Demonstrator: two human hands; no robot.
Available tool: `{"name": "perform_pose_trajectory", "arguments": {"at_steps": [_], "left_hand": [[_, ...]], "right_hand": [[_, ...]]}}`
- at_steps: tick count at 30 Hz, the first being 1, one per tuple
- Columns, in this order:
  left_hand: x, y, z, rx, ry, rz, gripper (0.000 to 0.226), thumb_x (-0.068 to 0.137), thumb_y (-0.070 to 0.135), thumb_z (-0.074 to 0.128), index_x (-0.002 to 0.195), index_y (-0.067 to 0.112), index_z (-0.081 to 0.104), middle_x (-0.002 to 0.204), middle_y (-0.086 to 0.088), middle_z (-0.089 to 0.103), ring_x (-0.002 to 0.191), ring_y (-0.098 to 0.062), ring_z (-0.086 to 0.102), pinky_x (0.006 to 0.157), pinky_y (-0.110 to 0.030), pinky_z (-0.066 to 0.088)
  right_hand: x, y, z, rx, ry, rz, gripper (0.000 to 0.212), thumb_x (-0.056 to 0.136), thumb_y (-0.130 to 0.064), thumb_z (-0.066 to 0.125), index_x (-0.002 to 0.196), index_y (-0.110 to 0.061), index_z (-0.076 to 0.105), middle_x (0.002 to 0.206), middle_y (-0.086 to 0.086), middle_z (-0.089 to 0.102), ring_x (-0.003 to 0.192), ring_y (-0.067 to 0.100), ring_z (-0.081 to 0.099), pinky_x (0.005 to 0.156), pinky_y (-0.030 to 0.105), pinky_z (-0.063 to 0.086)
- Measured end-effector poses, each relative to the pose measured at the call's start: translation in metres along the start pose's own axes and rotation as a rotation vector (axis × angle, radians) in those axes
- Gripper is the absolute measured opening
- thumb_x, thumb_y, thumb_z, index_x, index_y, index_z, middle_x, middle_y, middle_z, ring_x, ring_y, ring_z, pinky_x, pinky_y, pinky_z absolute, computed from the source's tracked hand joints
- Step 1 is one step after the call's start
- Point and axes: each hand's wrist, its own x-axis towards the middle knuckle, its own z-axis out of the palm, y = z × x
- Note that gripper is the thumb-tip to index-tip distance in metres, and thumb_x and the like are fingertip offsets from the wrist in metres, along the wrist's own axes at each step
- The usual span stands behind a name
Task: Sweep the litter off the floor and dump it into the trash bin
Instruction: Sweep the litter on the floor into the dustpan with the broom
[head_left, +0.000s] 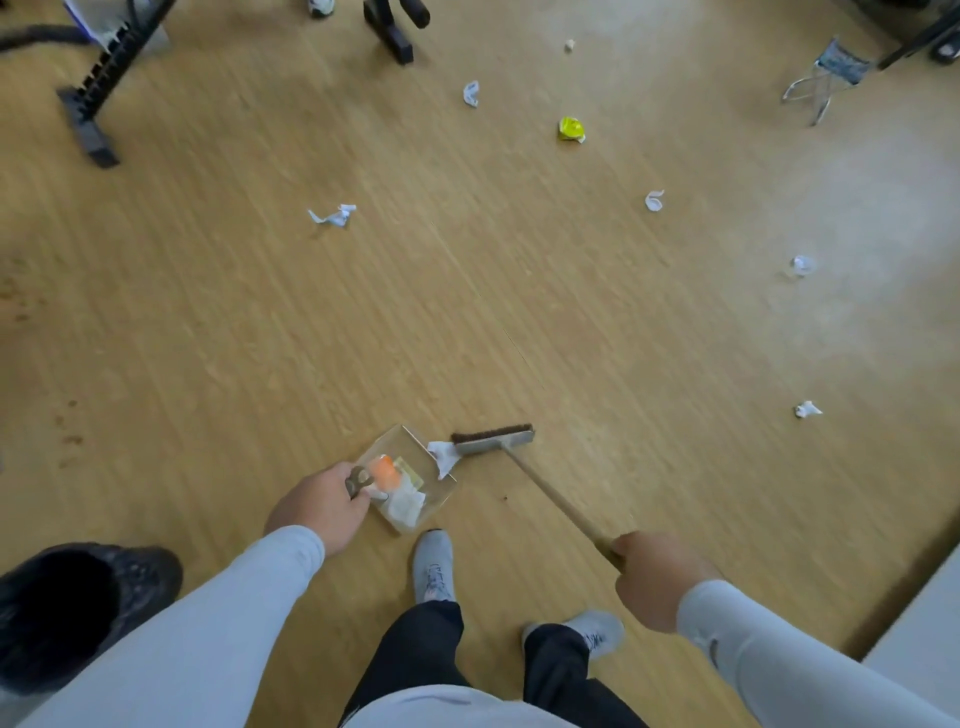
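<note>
My left hand (322, 506) grips the handle of a clear dustpan (402, 447) resting on the wooden floor; inside lie an orange piece and white paper scraps. My right hand (657, 577) grips the wooden stick of a broom (493, 439), whose brush head sits at the pan's open edge. A white paper scrap (441, 454) lies between the brush and the pan's lip. Several crumpled white papers are scattered farther off, such as one at the left (332, 214) and one at the right (808, 409). A yellow wrapper (571, 129) lies near the top.
A black trash bin (130, 582) stands at the lower left beside my arm. Black equipment legs (93, 104) and a stand (392, 31) are at the top left. A small folding stool (831, 73) sits top right. A pale surface edge (919, 623) borders the lower right.
</note>
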Motion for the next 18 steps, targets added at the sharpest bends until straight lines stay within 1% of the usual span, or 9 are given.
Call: {"name": "perform_pose_trajectory", "arguments": {"at_steps": [3,4,6,8,11,13,14,16,18], "left_hand": [[0.0,-0.006,-0.003,-0.007,0.007,0.003,0.035,0.097,0.041,0.054,0.128,0.026,0.059,0.108,0.004,0.07,0.094,-0.024,0.066,0.08,-0.036,0.055],[0.0,-0.008,-0.003,-0.007,0.01,0.006,0.038,0.097,0.041,0.054,0.131,0.026,0.058,0.112,0.003,0.07,0.097,-0.024,0.066,0.08,-0.036,0.055],[-0.002,-0.012,-0.004,-0.008,0.011,0.011,0.041,0.097,0.042,0.054,0.135,0.025,0.056,0.118,0.003,0.07,0.1,-0.025,0.066,0.081,-0.036,0.055],[-0.004,-0.016,-0.005,-0.017,0.012,0.012,0.037,0.097,0.041,0.054,0.131,0.026,0.059,0.113,0.003,0.07,0.096,-0.024,0.066,0.079,-0.035,0.055],[-0.006,-0.02,-0.005,-0.026,0.03,0.003,0.032,0.097,0.042,0.054,0.123,0.027,0.061,0.101,0.006,0.067,0.087,-0.022,0.062,0.076,-0.034,0.054],[-0.008,-0.019,-0.007,-0.049,0.043,-0.013,0.036,0.096,0.045,0.054,0.127,0.027,0.06,0.104,0.006,0.067,0.086,-0.021,0.061,0.073,-0.032,0.051],[-0.009,-0.019,-0.007,-0.065,0.047,-0.016,0.039,0.096,0.046,0.054,0.13,0.027,0.059,0.106,0.005,0.068,0.086,-0.021,0.061,0.073,-0.032,0.05],[-0.009,-0.015,-0.009,-0.077,0.046,-0.01,0.042,0.096,0.047,0.054,0.132,0.026,0.058,0.108,0.003,0.069,0.089,-0.021,0.063,0.073,-0.032,0.05],[-0.009,-0.007,-0.011,-0.084,0.046,0.007,0.042,0.096,0.047,0.054,0.13,0.025,0.06,0.105,0.002,0.07,0.091,-0.023,0.065,0.074,-0.033,0.051]], "right_hand": [[-0.012,0.015,-0.017,0.044,-0.049,-0.036,0.037,0.094,-0.018,0.045,0.118,-0.033,0.068,0.097,-0.006,0.075,0.067,0.013,0.058,0.061,0.025,0.051],[-0.018,0.025,-0.028,0.097,-0.069,-0.033,0.035,0.095,-0.021,0.048,0.12,-0.037,0.067,0.095,-0.006,0.074,0.065,0.012,0.059,0.059,0.026,0.052],[-0.032,0.045,-0.048,0.22,-0.102,-0.012,0.038,0.096,-0.023,0.054,0.128,-0.041,0.065,0.077,-0.007,0.068,0.055,0.013,0.053,0.05,0.026,0.045],[-0.041,0.061,-0.06,0.24,-0.085,0.008,0.042,0.095,-0.023,0.056,0.132,-0.042,0.063,0.068,-0.006,0.063,0.049,0.013,0.049,0.048,0.025,0.04],[-0.044,0.069,-0.065,0.197,-0.019,0.033,0.043,0.095,-0.023,0.055,0.133,-0.042,0.061,0.078,-0.004,0.07,0.051,0.012,0.054,0.048,0.024,0.044],[-0.043,0.07,-0.066,0.193,0.006,0.051,0.043,0.095,-0.024,0.055,0.134,-0.042,0.061,0.086,0.0,0.074,0.054,0.013,0.057,0.05,0.024,0.046],[-0.042,0.072,-0.067,0.198,0.009,0.06,0.043,0.095,-0.024,0.055,0.134,-0.042,0.061,0.086,0.0,0.074,0.054,0.014,0.057,0.05,0.024,0.046],[-0.04,0.078,-0.065,0.223,-0.007,0.074,0.043,0.096,-0.023,0.056,0.134,-0.042,0.061,0.078,-0.001,0.071,0.053,0.015,0.055,0.049,0.026,0.044],[-0.04,0.088,-0.065,0.296,-0.047,0.072,0.043,0.094,-0.022,0.058,0.134,-0.039,0.061,0.07,0.0,0.066,0.052,0.016,0.051,0.051,0.028,0.042]]}}
